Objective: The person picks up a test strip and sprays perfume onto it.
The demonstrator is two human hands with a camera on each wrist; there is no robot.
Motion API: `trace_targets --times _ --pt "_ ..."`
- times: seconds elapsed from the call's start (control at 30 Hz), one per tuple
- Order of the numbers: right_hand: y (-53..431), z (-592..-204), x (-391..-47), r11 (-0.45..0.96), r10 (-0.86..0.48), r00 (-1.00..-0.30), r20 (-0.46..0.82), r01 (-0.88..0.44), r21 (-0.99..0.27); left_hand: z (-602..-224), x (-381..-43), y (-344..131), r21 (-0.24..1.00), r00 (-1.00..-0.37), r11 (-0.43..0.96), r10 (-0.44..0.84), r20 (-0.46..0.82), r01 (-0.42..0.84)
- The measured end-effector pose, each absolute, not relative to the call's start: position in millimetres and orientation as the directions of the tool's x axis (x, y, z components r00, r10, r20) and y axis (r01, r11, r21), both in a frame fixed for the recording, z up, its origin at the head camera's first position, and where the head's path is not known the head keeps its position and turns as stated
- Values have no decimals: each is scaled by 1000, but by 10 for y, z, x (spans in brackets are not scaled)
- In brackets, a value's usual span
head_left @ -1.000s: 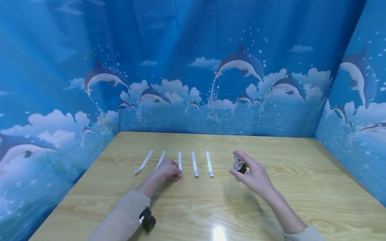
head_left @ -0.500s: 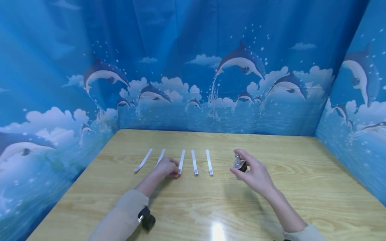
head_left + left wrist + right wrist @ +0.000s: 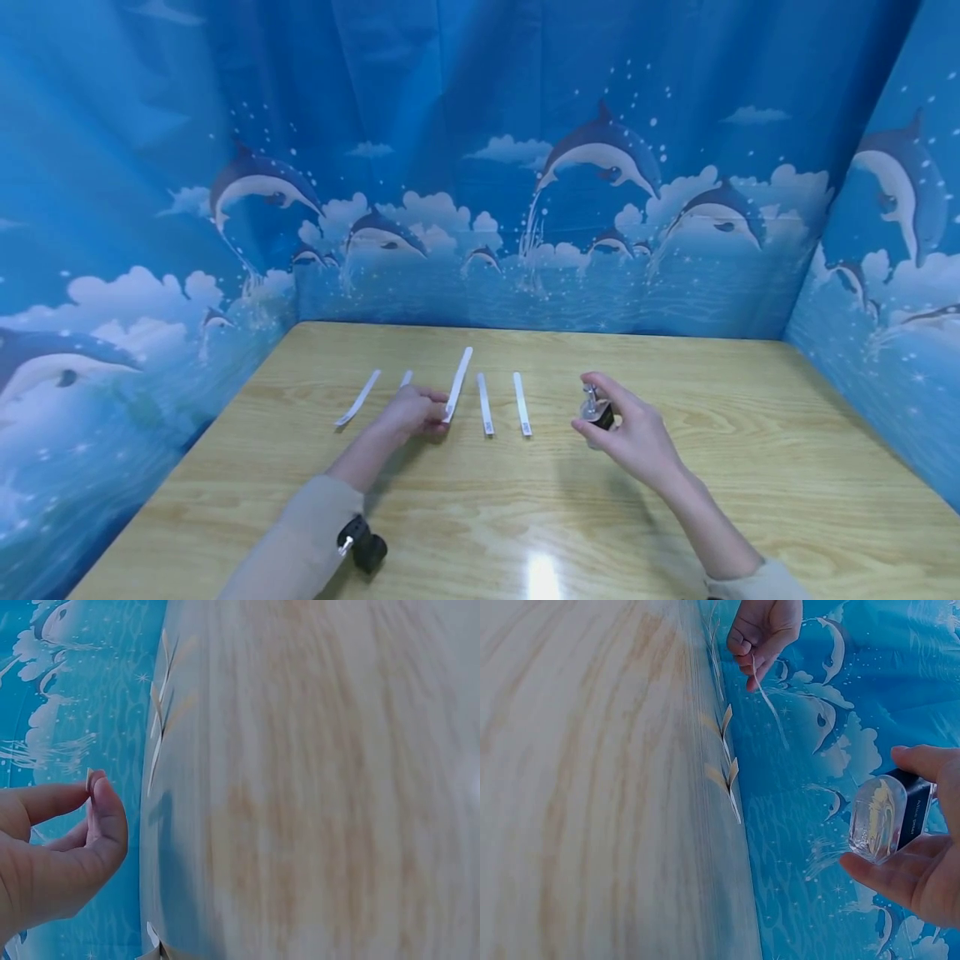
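My left hand pinches the near end of a white paper test strip between thumb and fingers. In the right wrist view that strip hangs in the air, clear of the table, its free end drooping slightly. My right hand grips a small clear glass perfume bottle with a black label, thumb on one side and fingers on the other. The bottle is held above the table to the right of the strips. In the left wrist view, only a sliver of paper shows between the pinching fingertips.
Two strips lie left of the held one: the far-left strip and another mostly hidden by my left hand. Two more, a middle strip and a right strip, lie between the hands. A dolphin-print curtain borders the wooden table.
The left hand has lifted the third strip off the table; its far end has swung up and to the right. The right hand and the perfume bottle have hardly moved.
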State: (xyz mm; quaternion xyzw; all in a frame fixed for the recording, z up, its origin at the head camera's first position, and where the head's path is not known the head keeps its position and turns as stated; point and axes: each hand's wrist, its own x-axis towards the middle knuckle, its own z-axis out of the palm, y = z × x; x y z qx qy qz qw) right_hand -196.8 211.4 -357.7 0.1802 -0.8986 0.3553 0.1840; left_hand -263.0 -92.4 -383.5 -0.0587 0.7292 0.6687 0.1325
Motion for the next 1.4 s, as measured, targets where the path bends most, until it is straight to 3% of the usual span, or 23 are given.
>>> trace_targets --times 0.43,1.07,1.4 --pt "2106 -3579 -1954 682 -188 -867 461 -453 -574 -3801 -2589 -901 979 -959 63 197 -204 -195" --pt "2119 -3592 -1963 689 -191 -879 437 -437 -578 -3761 -2593 -813 988 -977 30 147 -152 -150" --pt "2118 -3568 -1948 682 -179 -888 423 -422 -598 -3657 -2511 -695 988 -969 120 215 -122 -98"
